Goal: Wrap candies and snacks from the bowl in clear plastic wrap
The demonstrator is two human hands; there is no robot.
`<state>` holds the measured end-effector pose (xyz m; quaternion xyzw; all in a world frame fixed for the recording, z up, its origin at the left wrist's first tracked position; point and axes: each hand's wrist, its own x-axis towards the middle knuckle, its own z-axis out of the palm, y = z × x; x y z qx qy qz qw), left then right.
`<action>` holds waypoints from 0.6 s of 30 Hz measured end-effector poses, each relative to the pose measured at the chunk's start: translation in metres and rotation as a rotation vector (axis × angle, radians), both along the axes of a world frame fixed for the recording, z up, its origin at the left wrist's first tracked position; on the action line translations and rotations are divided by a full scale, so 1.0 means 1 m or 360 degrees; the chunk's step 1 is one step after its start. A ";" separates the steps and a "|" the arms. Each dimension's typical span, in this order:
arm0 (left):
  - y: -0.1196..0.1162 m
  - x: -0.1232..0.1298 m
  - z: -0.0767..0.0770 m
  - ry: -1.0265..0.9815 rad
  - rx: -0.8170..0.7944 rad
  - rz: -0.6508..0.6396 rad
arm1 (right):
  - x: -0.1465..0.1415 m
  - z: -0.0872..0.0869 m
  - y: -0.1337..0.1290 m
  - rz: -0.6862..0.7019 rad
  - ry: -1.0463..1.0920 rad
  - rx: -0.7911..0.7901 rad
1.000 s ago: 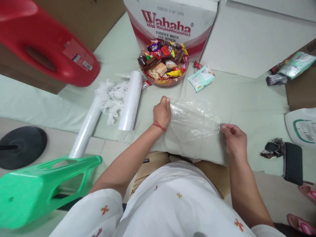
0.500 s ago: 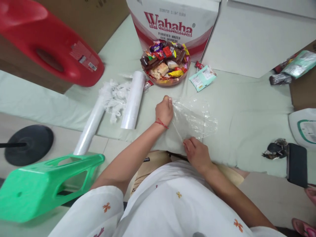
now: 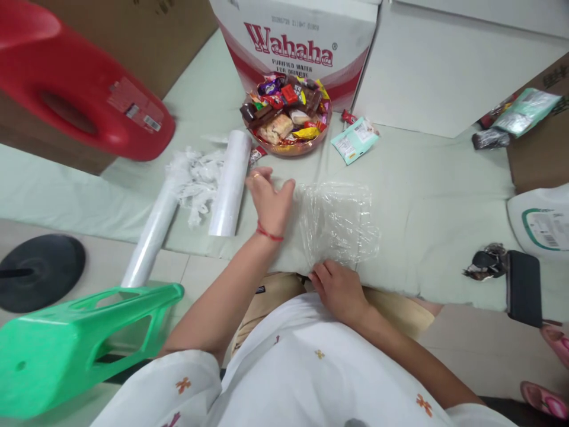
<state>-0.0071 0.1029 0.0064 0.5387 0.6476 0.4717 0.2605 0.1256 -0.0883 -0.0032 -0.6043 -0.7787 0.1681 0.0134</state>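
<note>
A clear plastic bag (image 3: 340, 222) lies spread and wrinkled on the pale green cloth in front of me. My left hand (image 3: 270, 201) is held just left of it, thumb and fingers apart, holding nothing. Its fingers point toward a white roll (image 3: 231, 181) of plastic on its left. My right hand (image 3: 338, 287) is at the bag's near edge, with its fingers closed on the near left corner. The fingertips are partly hidden. Beyond the bag stands a bowl (image 3: 311, 145) heaped with wrapped sweets and snacks.
A mint-green packet (image 3: 355, 140) lies right of the bowl. Crumpled white plastic (image 3: 195, 184) and a longer roll (image 3: 151, 237) are at left, near a green stool (image 3: 48, 350) and a red jug (image 3: 133, 127). Keys (image 3: 486, 261) and a phone (image 3: 524, 287) lie at right. A Wahaha carton (image 3: 293, 29) stands behind.
My left hand has let go of the bag's far corner and moved left, its fingers opening. The bag has settled flatter on the cloth. My right hand has shifted slightly left and nearer to me.
</note>
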 end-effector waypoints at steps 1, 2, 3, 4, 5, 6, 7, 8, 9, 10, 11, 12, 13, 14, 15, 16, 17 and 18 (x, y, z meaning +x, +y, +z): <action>-0.011 0.002 0.005 0.0170 0.0186 0.0026 | -0.001 0.001 -0.001 0.0001 0.0003 0.0008; -0.024 0.005 0.010 0.0304 0.0296 -0.0080 | -0.002 0.002 -0.002 0.0004 0.0013 0.0022; -0.036 0.010 0.013 0.0415 0.0367 -0.0258 | -0.002 0.004 -0.003 0.0011 0.0044 0.0040; -0.048 0.015 0.014 0.0539 0.0401 -0.0501 | -0.001 0.007 -0.004 0.0019 0.0106 0.0060; -0.057 0.019 0.014 0.0687 0.0381 -0.0675 | 0.004 0.010 -0.005 0.0012 0.0200 0.0085; -0.064 0.022 0.011 0.0837 0.0336 -0.0757 | 0.012 0.013 -0.004 -0.0023 0.0315 0.0116; -0.069 0.022 0.007 0.0970 0.0267 -0.0790 | 0.023 0.016 -0.001 -0.0112 0.0427 0.0165; -0.072 0.021 0.002 0.1083 0.0193 -0.0786 | 0.037 0.018 0.005 -0.0254 0.0512 0.0224; -0.072 0.018 -0.004 0.1170 0.0122 -0.0767 | 0.053 0.018 0.013 -0.0438 0.0554 0.0295; -0.073 0.014 -0.009 0.1233 0.0060 -0.0756 | 0.069 0.018 0.023 -0.0692 0.0511 0.0391; -0.072 0.010 -0.015 0.1278 0.0014 -0.0759 | 0.085 0.016 0.035 -0.0895 0.0405 0.0420; -0.072 0.007 -0.020 0.1312 -0.0023 -0.0775 | 0.099 0.014 0.048 -0.1047 0.0295 0.0409; -0.072 0.004 -0.024 0.1336 -0.0054 -0.0798 | 0.109 0.010 0.061 -0.1150 0.0217 0.0373; -0.073 0.002 -0.027 0.1355 -0.0081 -0.0820 | 0.116 0.007 0.073 -0.1189 0.0186 0.0330; -0.073 0.002 -0.030 0.1369 -0.0103 -0.0837 | 0.120 0.004 0.084 -0.1183 0.0195 0.0289; -0.074 0.002 -0.032 0.1379 -0.0121 -0.0845 | 0.121 0.003 0.094 -0.1153 0.0246 0.0253; -0.075 0.002 -0.032 0.1389 -0.0138 -0.0847 | 0.120 0.002 0.102 -0.1120 0.0337 0.0231; -0.075 0.003 -0.033 0.1397 -0.0149 -0.0848 | 0.118 0.003 0.107 -0.1101 0.0469 0.0216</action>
